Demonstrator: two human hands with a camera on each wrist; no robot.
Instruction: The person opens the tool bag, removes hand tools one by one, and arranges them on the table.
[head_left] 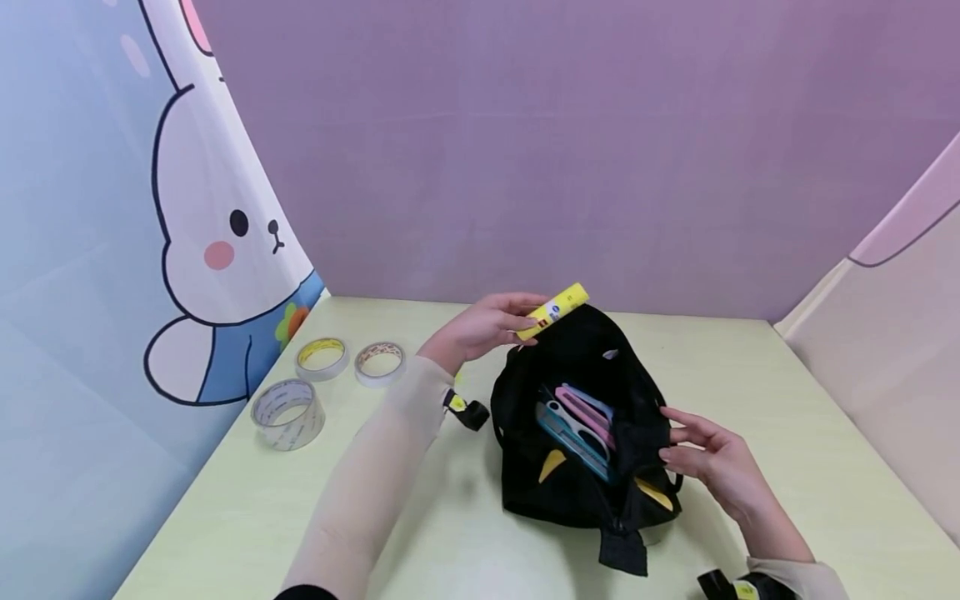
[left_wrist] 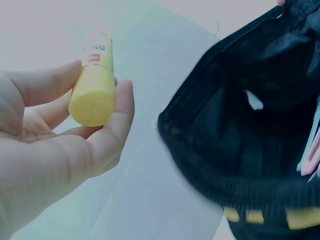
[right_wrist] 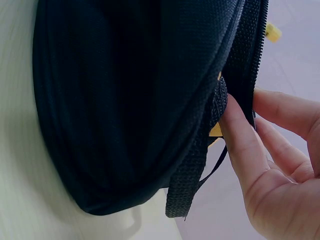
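Containing pink tool [head_left: 583, 412], teal tool [head_left: 572, 444] — black bag [head_left: 558, 504], pinched at right by right hand [head_left: 716, 458]; left hand [head_left: 491, 327] grips yellow tube [head_left: 557, 312] — axis near-left to far-right.

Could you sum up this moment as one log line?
left grip: holds yellow cylindrical tube; right grip: holds black fabric bag by edge; bag: open; tube: outside bag

- A left hand [head_left: 491, 323] pinches a yellow, labelled cylindrical stick [head_left: 558, 308] at the far rim of an open black fabric bag [head_left: 547, 504].
- The right hand [head_left: 716, 462] grips the bag's right edge.
- Between the hands, a slim pink item [head_left: 587, 416], a slim teal item [head_left: 564, 442] and a white-looped tool [head_left: 579, 428] lie inside.
- Left of the left hand, three ring-shaped tape rolls [head_left: 291, 435] sit on a pale green tabletop [head_left: 450, 542].
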